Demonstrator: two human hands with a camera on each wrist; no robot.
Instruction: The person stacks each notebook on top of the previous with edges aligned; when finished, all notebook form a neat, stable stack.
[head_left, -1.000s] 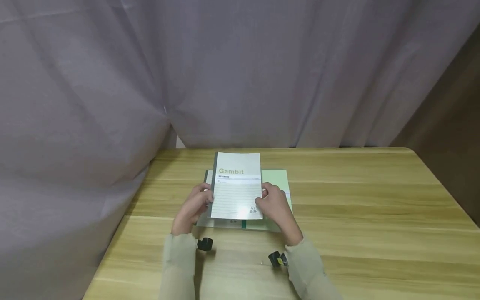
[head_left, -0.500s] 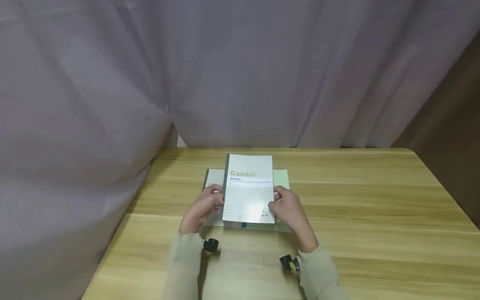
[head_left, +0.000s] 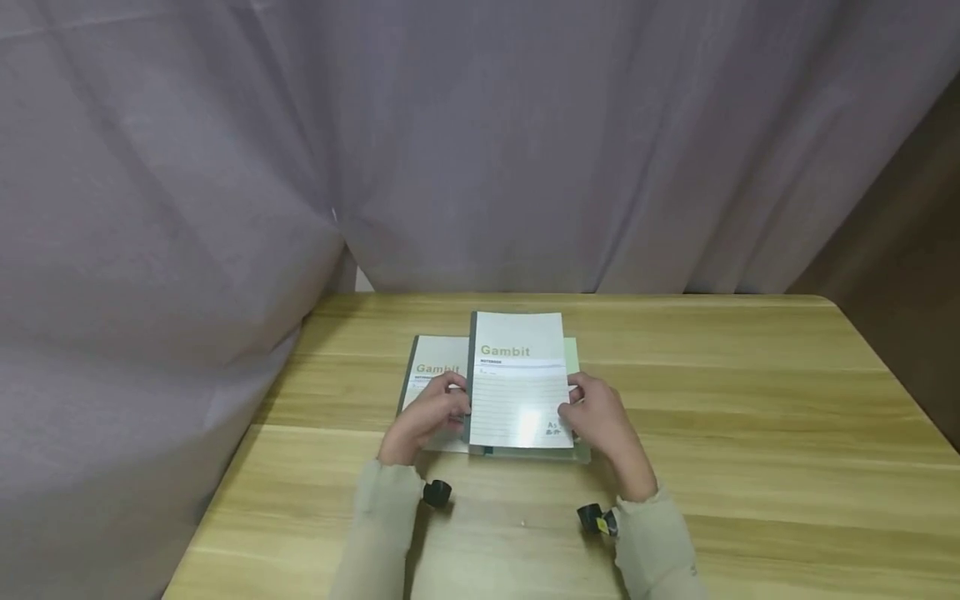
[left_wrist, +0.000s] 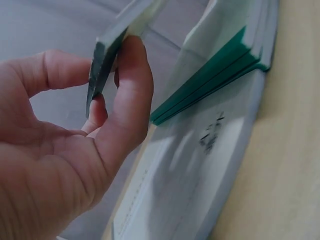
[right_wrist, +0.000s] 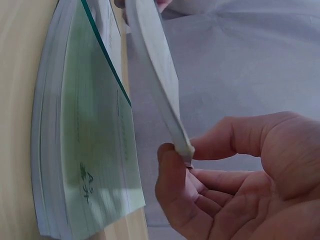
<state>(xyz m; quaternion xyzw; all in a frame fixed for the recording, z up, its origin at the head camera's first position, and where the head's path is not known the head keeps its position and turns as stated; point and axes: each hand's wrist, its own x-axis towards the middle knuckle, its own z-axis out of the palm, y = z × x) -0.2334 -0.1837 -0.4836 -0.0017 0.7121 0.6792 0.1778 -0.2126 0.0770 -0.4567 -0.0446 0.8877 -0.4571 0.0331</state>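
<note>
A white notebook with a dark spine and "Gambit" on its cover is held up between both hands. My left hand pinches its spine edge, thumb on one face and fingers on the other. On the opposite edge my right hand has the same kind of pinch. Below it lie green-covered notebooks in a stack, their green spines facing left. Beside them a second white notebook lies on the table, partly hidden in the head view by the held one and my left hand.
The wooden table reaches back to a grey curtain. More curtain hangs along the left edge. Small black wrist cameras are worn at both cuffs, close over the tabletop.
Both hands have carried the held white notebook to the right, so it now overlaps most of the green stack. More of the white notebook on the table shows at the left.
</note>
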